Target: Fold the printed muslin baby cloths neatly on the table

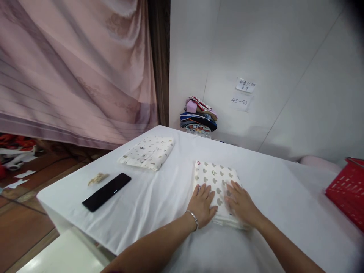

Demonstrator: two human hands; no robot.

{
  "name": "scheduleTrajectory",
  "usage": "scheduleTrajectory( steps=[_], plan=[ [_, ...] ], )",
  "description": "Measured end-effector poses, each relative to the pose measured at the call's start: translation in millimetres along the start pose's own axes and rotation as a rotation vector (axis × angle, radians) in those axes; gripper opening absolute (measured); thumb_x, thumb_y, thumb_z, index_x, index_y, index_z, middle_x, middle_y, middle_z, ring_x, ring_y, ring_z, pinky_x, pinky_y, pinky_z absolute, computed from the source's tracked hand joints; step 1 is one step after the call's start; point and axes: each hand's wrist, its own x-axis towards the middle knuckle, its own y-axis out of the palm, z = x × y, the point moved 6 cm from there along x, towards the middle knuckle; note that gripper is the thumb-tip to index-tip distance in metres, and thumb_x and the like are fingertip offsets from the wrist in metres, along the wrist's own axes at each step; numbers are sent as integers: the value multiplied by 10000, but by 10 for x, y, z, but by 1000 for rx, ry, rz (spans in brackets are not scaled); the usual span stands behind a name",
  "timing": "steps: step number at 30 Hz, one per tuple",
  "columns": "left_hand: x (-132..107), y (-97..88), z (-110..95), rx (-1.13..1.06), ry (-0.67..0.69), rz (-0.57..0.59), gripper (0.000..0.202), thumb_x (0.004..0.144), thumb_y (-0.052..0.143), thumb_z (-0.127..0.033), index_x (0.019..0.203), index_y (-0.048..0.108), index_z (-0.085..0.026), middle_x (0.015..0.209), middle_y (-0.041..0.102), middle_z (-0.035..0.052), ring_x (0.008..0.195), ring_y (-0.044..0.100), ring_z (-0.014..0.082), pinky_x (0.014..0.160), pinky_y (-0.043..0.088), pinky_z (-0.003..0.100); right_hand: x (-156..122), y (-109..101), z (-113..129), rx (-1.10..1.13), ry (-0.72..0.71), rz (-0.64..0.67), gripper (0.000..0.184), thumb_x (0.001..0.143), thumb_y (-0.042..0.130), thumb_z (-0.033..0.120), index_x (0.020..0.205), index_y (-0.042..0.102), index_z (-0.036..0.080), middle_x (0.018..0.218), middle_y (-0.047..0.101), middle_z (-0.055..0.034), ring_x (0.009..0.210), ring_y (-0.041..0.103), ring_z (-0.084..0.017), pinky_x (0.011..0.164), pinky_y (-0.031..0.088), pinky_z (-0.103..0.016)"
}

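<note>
Both left hand and right hand flat on folded cloth, grip released; red basket well apart, interior hidden

From my end, I saw the cloth folded into a flat, layered rectangle, white with rows of grey prints and a small red mark at its far left corner. It lay right of centre, its stacked layers showing along the near edge.

We see the right hand blurred toward half past four; it and the left hand hide parts of the folded cloth. Our view cuts off the pink curtain at ten o'clock and the red basket between three and four.
</note>
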Motion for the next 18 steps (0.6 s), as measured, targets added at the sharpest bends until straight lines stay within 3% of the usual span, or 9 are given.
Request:
scheduleTrajectory(
  steps=[3,6,9,11,14,18],
  plan=[
    [-8,-8,-14,-4,-6,2,558,890,260,-523,1321,407,-201,1424,337,62,1341,199,258,1109,124,485,339,-265,232,22,-32,-158,556,891,307,473,1362,345,181,1470,207,-99,1353,144,-258,1056,224,-480],
    [-16,-7,-13,-25,-5,4,562,890,262,-520,1324,405,-192,1428,328,72,1345,183,262,1111,116,485,745,-329,612,30,-131,-191,543,899,304,430,1369,319,159,1471,205,-102,1357,129,-241,1067,195,-454],
    [-9,32,3,-65,-13,16,577,886,258,-529,1322,411,-185,1426,327,87,1348,172,270,1110,110,493,1126,-147,914,1,-176,-112,523,899,304,395,1367,315,162,1469,219,-88,1355,131,-227,1068,163,-441],
    [5,79,12,-87,-14,32,596,881,254,-539,1330,404,-178,1433,313,94,1349,171,275,1108,111,497,1320,50,985,-27,-150,-29,532,899,300,411,1371,306,164,1462,240,-81,1350,147,-225,1067,145,-439],
    [30,145,24,-104,-24,53,615,877,254,-536,1346,383,-159,1443,289,106,1350,169,280,1105,115,502,1485,285,949,-58,-98,49,574,905,263,462,1391,267,156,1467,228,-77,1349,148,-221,1071,105,-436],
    [48,179,26,-124,-27,64,618,872,269,-525,1351,377,-149,1440,293,113,1345,182,292,1100,120,512,1549,374,875,-55,-96,93,610,903,230,504,1407,227,160,1482,183,-63,1355,122,-211,1073,81,-423]
  ],
)
